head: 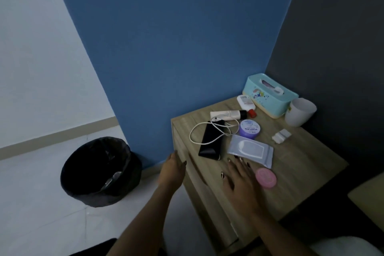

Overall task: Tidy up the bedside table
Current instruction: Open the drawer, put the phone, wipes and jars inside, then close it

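The wooden bedside table stands in the corner. On it lie a black phone with a looped white cable, a grey wet-wipe pack, a purple jar, a pink round tin, a white tube, a small white bottle and crumpled white scraps. My right hand lies flat and open on the tabletop, fingertips touching the wipe pack's near edge. My left hand rests open against the table's left front edge, holding nothing.
A teal tissue box and a white cup stand at the table's back right. A black-lined waste bin sits on the floor to the left, against the blue wall. A bed edge shows at lower right.
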Available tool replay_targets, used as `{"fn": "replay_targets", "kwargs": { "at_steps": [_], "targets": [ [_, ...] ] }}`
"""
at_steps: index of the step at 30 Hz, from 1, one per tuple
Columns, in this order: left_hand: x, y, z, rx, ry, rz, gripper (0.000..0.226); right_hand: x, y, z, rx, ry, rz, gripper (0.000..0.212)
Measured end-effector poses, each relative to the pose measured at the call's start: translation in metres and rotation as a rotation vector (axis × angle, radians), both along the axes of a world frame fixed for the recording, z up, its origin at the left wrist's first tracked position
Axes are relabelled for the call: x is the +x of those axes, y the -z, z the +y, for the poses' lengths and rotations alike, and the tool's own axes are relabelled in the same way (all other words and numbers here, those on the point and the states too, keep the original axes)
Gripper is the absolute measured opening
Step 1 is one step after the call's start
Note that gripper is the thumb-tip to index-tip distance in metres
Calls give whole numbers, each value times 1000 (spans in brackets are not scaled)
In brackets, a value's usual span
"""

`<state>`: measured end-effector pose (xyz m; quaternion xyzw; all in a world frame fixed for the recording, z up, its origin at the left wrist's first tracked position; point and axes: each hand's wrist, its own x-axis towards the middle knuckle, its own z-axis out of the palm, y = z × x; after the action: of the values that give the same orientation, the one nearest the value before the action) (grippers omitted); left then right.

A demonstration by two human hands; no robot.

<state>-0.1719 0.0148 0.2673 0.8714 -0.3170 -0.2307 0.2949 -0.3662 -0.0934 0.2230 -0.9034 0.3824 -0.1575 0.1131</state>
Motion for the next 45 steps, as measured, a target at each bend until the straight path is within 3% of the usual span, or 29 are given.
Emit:
{"fn": "replay_targets", "kwargs": {
  "at_steps": [5,23,36,45],
  "targets": [
    [18,24,-28,54,96,33,79,2,3,0,-8,-1,-52,52],
    [12,60,-58,-16,-9,66,87,1,7,0,6,54,-88,49],
    [61,57,35,155,6,-35,102,-3,0,-3,24,12,-13,49],
    [89,55,107,178,-32,-31,95,-3,-2,4,17,15,-54,52]
  ]
}}
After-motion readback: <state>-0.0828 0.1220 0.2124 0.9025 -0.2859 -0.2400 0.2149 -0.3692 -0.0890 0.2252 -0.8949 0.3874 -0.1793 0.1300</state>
